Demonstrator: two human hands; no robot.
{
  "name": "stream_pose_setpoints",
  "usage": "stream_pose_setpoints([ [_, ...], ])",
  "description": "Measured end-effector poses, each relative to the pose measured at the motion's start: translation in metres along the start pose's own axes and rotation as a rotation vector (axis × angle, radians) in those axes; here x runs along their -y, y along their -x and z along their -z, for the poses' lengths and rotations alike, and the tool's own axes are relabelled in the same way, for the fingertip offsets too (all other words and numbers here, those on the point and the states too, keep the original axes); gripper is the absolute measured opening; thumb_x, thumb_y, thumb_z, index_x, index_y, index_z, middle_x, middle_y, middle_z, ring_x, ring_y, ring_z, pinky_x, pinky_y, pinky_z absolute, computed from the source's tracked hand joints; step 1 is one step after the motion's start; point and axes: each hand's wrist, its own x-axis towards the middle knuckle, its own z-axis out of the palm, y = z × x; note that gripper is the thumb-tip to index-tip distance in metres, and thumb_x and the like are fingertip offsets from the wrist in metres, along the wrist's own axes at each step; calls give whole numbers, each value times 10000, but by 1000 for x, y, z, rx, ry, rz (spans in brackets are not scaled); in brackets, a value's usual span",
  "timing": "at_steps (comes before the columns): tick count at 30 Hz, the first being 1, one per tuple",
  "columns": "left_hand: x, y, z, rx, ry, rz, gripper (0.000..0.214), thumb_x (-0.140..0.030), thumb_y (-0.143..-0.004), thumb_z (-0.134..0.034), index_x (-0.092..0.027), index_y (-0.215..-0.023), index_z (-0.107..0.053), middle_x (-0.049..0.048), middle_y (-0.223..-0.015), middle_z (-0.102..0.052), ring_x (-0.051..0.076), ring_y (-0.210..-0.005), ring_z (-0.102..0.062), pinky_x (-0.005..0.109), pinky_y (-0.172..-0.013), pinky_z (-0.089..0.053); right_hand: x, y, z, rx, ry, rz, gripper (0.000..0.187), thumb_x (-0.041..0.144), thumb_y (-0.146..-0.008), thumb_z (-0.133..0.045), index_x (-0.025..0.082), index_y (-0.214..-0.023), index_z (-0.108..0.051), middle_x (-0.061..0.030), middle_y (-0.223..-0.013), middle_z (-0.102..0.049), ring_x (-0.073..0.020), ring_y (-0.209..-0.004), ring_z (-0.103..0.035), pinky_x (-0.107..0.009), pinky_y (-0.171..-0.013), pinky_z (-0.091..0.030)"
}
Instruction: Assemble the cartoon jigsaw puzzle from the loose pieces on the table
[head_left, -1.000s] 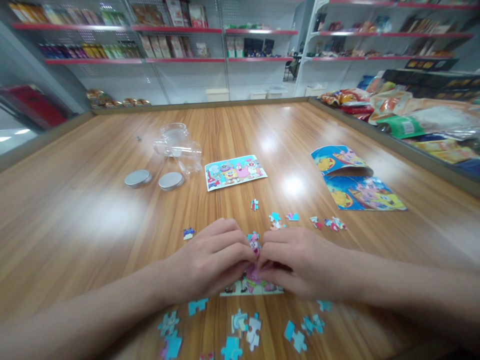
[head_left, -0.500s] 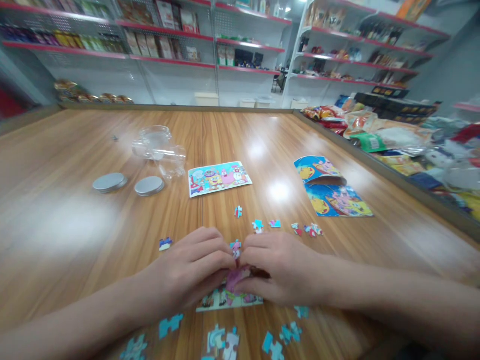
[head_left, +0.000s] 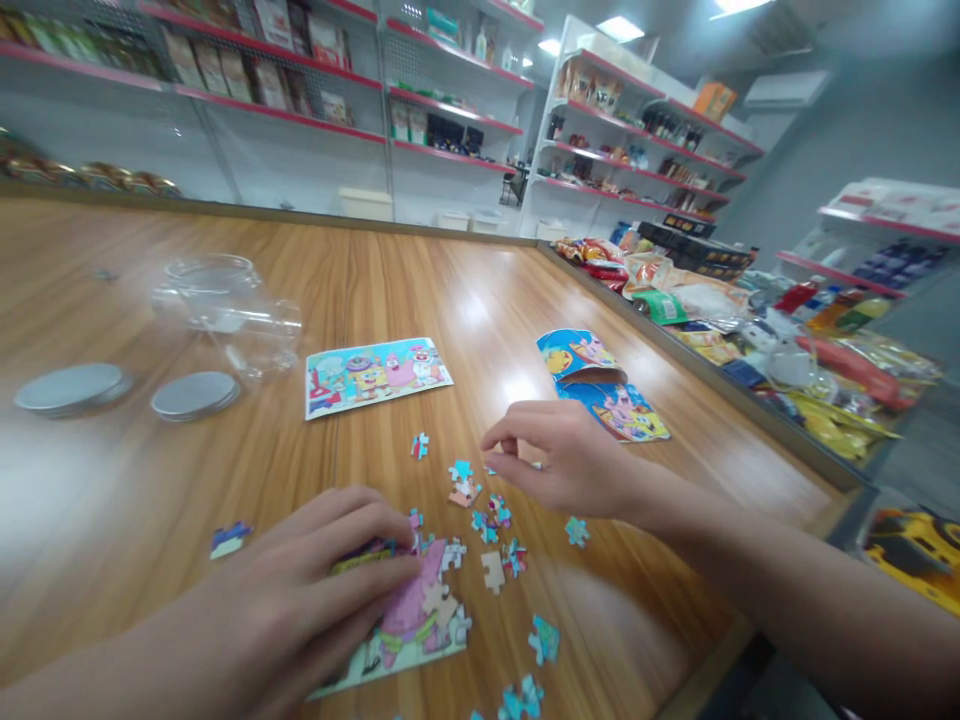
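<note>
A partly joined jigsaw puzzle (head_left: 412, 605) with a pink cartoon figure lies at the lower middle of the table. My left hand (head_left: 322, 580) rests over its left part, fingers stretched out, covering much of the picture. To the upper right, my right hand (head_left: 559, 455) hangs low over the table. Its thumb and forefinger are curled with a small gap between the tips, and nothing shows in them. A light blue puzzle piece (head_left: 536, 465) is partly hidden behind that hand. Loose pieces (head_left: 493, 515) lie between the hand and the puzzle.
A picture card (head_left: 379, 375) lies beyond the puzzle, with a folded blue card (head_left: 607, 390) to its right. Clear plastic jars (head_left: 255, 335) and grey lids (head_left: 195, 394) stand left. Packaged goods (head_left: 690, 300) fill the area past the table's right edge.
Both hands were together on the puzzle. My right hand has left it and moved up and right; my left hand has flattened over the puzzle. The view has turned right.
</note>
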Motion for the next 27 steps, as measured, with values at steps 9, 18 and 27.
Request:
stream_pose_setpoints([
  [9, -2, -2, 1, -109, 66, -12, 241, -93, -948, -489, -218, -1019, -681, 86, -1032, -666, 178, -914, -642, 236, -774, -569, 47, 9, -62, 190, 131, 248, 454, 551, -1003, -444, 163, -929, -668, -55, -869, -638, -167, -693, -564, -300, -561, -411],
  [18, -3, -4, 3, -88, 102, -7, 232, -90, -936, -475, -202, -984, -672, 85, -951, -649, 189, -873, -622, 270, -741, -559, 40, 5, -52, 228, 125, 251, 296, 408, -1027, -473, 193, -1019, -676, -37, -883, -631, -153, -701, -543, -288, -567, -383],
  [27, -7, -7, 9, -11, 149, 48, 207, -48, -911, -488, -162, -973, -649, 98, -981, -610, 201, -887, -557, 332, -777, -493, 4, -1, -45, 209, 48, 158, 230, 330, -1010, -548, 180, -1076, -709, -37, -877, -620, -144, -770, -554, -268, -675, -384],
])
